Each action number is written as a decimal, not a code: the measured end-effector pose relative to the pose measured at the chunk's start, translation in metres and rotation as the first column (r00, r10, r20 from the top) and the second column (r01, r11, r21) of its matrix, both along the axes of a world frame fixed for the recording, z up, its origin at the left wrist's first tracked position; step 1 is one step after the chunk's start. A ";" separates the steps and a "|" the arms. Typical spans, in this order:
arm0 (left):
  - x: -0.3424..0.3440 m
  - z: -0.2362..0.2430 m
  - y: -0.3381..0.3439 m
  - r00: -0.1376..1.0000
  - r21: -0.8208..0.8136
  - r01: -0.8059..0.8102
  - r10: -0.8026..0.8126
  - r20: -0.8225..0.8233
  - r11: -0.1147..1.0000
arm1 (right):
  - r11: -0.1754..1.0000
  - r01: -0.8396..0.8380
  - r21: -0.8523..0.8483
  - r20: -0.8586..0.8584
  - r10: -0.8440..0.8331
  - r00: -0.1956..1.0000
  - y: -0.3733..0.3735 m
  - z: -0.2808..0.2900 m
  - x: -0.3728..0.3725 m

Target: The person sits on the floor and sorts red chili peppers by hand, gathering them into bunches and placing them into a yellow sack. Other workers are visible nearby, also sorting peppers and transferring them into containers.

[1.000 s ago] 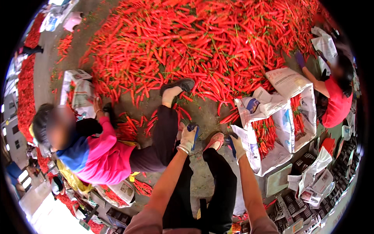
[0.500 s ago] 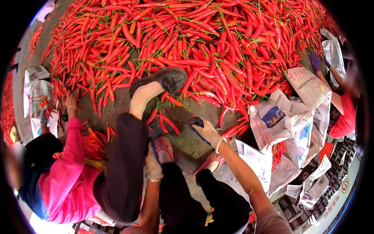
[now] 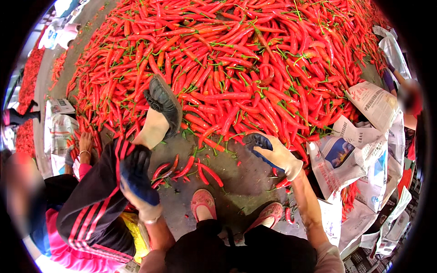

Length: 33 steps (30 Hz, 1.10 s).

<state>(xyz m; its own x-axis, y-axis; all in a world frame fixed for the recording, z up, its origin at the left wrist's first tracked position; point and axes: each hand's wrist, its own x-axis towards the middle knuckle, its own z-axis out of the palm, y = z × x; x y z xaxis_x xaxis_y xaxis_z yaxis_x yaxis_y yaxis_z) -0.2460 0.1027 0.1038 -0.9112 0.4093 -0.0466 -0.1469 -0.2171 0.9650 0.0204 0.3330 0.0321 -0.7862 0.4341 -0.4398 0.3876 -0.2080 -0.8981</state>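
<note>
Red chilli peppers [image 3: 236, 82], green-stemmed: one broad heap on the floor [image 3: 246, 182], ahead of both hands, its long spread running from left to right; single pods point every way.

Far left: newspaper-lined bag [image 3: 63, 132], upright at the heap's edge; beside it, a co-worker's bare hand [image 3: 85, 143], low among pods.

Left: co-worker's dark trouser leg [image 3: 93, 204], bent, with red and white stripes; foot in dark shoe [image 3: 166, 102] at the heap's near edge.

Left hand [image 3: 140, 177], in a blue and pale glove: over that leg, fingers extended forward, no pod visible in it; contact with the leg cannot be told.

Centre: loose peppers [image 3: 211, 175], a few, between the two hands and nearer the left; the rightmost pair slants away toward the lower right. Below them, two pink shoes [image 3: 203, 204], set apart.

Right hand [image 3: 273, 154], gloved alike: well apart from the left and the nearer to the heap, just at its front edge; fingers bent, directed leftward across that edge. Whether it grips or touches anything cannot be told.

Right: newspaper-wrapped bags [image 3: 337, 154], side by side, with bagged peppers [image 3: 349, 198] showing at an opening.

Far right: another co-worker's purple-gloved hand [image 3: 389, 81], partly hidden.
</note>
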 end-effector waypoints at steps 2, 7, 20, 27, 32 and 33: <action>-0.006 -0.021 0.015 0.997 -0.048 -0.045 0.042 -0.062 0.998 | 0.983 0.032 0.181 -0.019 -0.029 0.999 -0.003 0.014 -0.005; 0.011 -0.029 0.061 0.986 -0.252 -0.070 0.028 -0.166 0.965 | 0.447 -0.094 0.889 0.138 -0.068 0.988 0.018 0.030 -0.078; 0.045 -0.132 0.085 0.261 -0.893 -0.005 -0.861 -0.436 0.450 | 0.201 -0.450 0.870 0.443 0.084 0.893 -0.024 -0.012 -0.059; 0.084 -0.118 0.030 0.289 -0.902 0.121 -0.884 -0.367 0.414 | 0.271 -0.276 0.922 0.226 0.204 0.953 -0.098 -0.033 0.037; 0.094 -0.093 0.052 0.469 -0.706 0.148 -0.677 -0.567 0.693 | 0.498 0.205 0.843 -0.133 -0.177 0.975 -0.120 0.013 0.069; 0.100 -0.084 0.063 0.430 -0.691 0.214 -0.702 -0.568 0.690 | 0.592 0.352 0.725 -0.112 -0.404 0.908 -0.128 -0.003 0.086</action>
